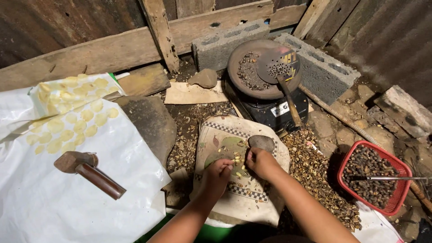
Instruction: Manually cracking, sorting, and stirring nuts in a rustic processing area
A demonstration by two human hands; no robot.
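Observation:
My left hand (218, 174) and my right hand (260, 161) rest close together on a patterned cloth (265, 198) draped over a block. Both hands have curled fingers picking at small pale kernels (237, 159) and bits of dark shell lying on the cloth. A rounded grey stone (262, 142) sits on the cloth just above my right hand. Whether either hand pinches a kernel is too small to tell.
A red basket (396, 204) of dark nuts with a metal rod stands at right. A round pan (261, 90) with a slotted ladle (281, 67) sits on a black stove. A hammer-like tool (87, 171) and flattened yellow discs (72, 117) lie on white sheeting at left. Shell litter covers the ground.

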